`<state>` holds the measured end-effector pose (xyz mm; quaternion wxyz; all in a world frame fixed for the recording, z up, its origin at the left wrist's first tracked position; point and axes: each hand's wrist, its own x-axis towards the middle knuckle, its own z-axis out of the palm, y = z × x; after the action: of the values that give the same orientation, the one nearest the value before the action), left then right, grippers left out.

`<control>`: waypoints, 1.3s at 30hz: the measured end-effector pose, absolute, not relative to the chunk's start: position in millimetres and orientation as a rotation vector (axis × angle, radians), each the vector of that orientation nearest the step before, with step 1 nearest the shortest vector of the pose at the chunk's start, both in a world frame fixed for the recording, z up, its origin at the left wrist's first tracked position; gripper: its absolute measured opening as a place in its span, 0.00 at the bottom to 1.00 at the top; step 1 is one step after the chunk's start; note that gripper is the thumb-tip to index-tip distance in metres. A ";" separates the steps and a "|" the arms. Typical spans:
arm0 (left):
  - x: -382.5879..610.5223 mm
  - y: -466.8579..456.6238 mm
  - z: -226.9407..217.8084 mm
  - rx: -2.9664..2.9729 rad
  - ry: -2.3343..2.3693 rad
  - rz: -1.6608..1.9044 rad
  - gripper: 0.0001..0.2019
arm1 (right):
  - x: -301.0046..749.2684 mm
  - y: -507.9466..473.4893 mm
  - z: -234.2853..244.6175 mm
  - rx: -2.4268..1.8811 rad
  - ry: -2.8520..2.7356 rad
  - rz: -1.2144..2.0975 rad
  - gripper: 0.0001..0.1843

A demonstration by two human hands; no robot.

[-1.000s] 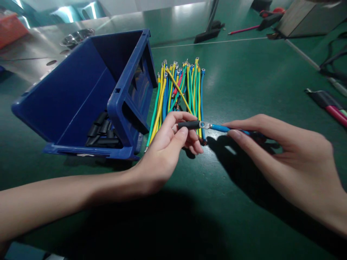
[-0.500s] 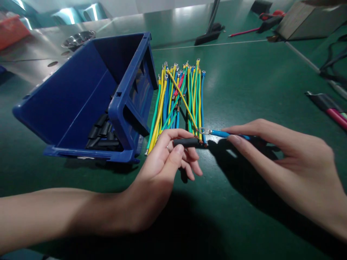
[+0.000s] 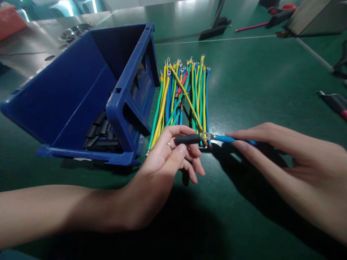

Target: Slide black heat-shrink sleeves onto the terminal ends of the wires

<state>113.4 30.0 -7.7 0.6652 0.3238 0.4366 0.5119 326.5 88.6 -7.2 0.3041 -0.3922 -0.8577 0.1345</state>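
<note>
Between the thumb and fingers of my left hand (image 3: 173, 155) lies a short black sleeve (image 3: 187, 139), held level with its end pointing right. My right hand (image 3: 287, 155) pinches a blue wire (image 3: 223, 138) whose silver ring terminal (image 3: 207, 136) points left. The terminal's tip is at the sleeve's right end; I cannot tell whether it has entered. Just beyond my hands, a row of yellow, green and blue wires (image 3: 199, 97) with metal lugs at the far ends lies on the table. One yellow wire (image 3: 187, 95) crosses over the others at a slant.
On the left stands a blue bin (image 3: 65, 151) with several black sleeves (image 3: 101, 130) inside. The green table (image 3: 252, 79) also carries a black tool (image 3: 213, 32), a pink-handled tool (image 3: 252, 27), a grey box (image 3: 317, 18) and a metal bowl (image 3: 76, 32).
The blue wire's ring terminal has come down level with the black sleeve and now meets its right end. The whole view has shifted slightly.
</note>
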 end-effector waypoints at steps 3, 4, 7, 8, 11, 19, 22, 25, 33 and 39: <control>113.6 30.8 -7.8 0.736 0.976 1.158 0.09 | 326.3 87.7 -8.1 -1.017 -2.284 0.345 0.06; 113.8 31.1 -7.6 0.740 0.976 1.159 0.09 | 326.0 87.4 -8.3 -1.013 -2.289 0.343 0.06; 114.3 31.8 -7.0 0.752 0.981 1.151 0.09 | 325.1 87.2 -8.4 -1.004 -2.298 0.335 0.07; 114.3 31.8 -6.9 0.755 0.985 1.151 0.09 | 324.7 87.4 -8.3 -1.000 -2.295 0.329 0.07; 114.1 31.5 -8.0 0.776 0.988 1.157 0.09 | 323.7 88.4 -7.3 -0.991 -2.292 0.326 0.06; 113.4 31.0 -10.5 0.825 0.981 1.146 0.11 | 323.8 88.6 -5.5 -0.970 -2.306 0.339 0.07; 113.4 31.8 -8.6 0.798 0.981 1.141 0.10 | 324.6 87.7 -5.7 -0.975 -2.314 0.360 0.07; 113.1 32.3 -6.8 0.775 0.970 1.127 0.09 | 324.7 86.8 -5.9 -0.985 -2.312 0.397 0.08; 111.2 29.3 -10.1 0.789 0.933 1.106 0.08 | 323.8 84.3 -7.0 -0.973 -2.321 0.397 0.08; 109.7 29.0 -11.1 0.843 0.941 1.085 0.08 | 326.1 85.4 -6.4 -0.961 -2.331 0.377 0.09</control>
<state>109.7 29.0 -11.1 0.6728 0.3744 0.4181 0.4821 326.1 85.4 -6.4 0.2920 -0.3605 -0.8745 0.1413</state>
